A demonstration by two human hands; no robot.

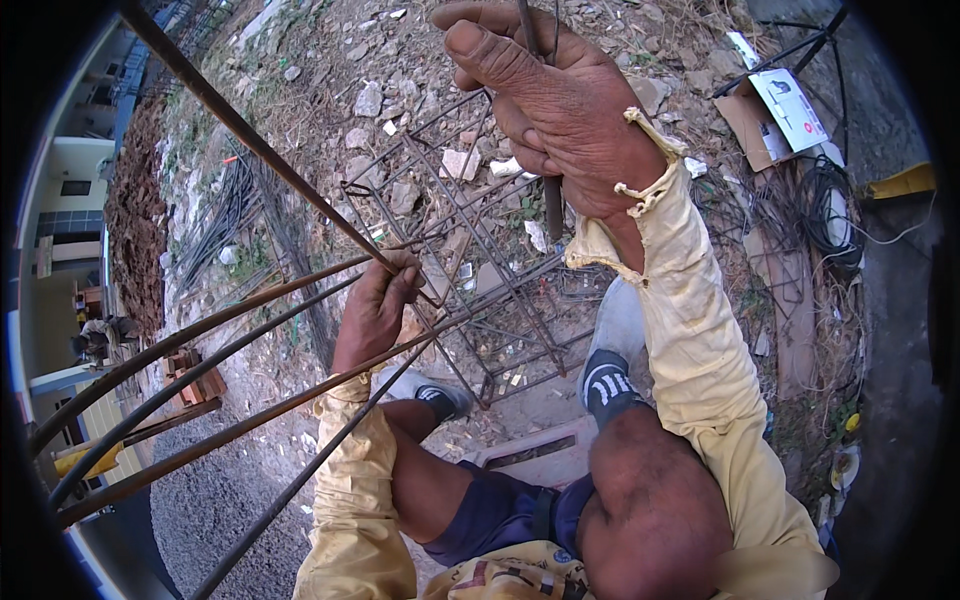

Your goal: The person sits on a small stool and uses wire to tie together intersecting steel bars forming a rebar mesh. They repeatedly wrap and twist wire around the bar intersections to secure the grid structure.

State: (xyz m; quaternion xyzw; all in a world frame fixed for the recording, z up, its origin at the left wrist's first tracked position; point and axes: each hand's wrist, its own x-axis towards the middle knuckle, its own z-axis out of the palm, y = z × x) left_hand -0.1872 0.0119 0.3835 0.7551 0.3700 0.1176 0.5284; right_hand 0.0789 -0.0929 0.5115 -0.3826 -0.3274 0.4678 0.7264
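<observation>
My left hand [380, 300] is closed round rusty steel bars at the corner of a rebar cage [485, 235]. A long rusty bar [270, 155] slants from its fingers toward the upper left. Higher and to the right, my right hand [570, 110] is wrapped round a thin dark metal rod [553, 205]. The rod's lower end sticks out below the palm, and its upper part runs past the frame's top edge. Square stirrups of thin bar form the cage between my feet. Several long bars [200, 385] run from it to the lower left.
Stony ground with rubble surrounds the cage. An opened cardboard box [755, 125] and a coil of black cable [830, 215] lie at right. Loose bars [225, 220], stacked bricks [190, 385] and a grey gravel heap [220, 500] are at left. A plastic stool [540, 455] shows beneath me.
</observation>
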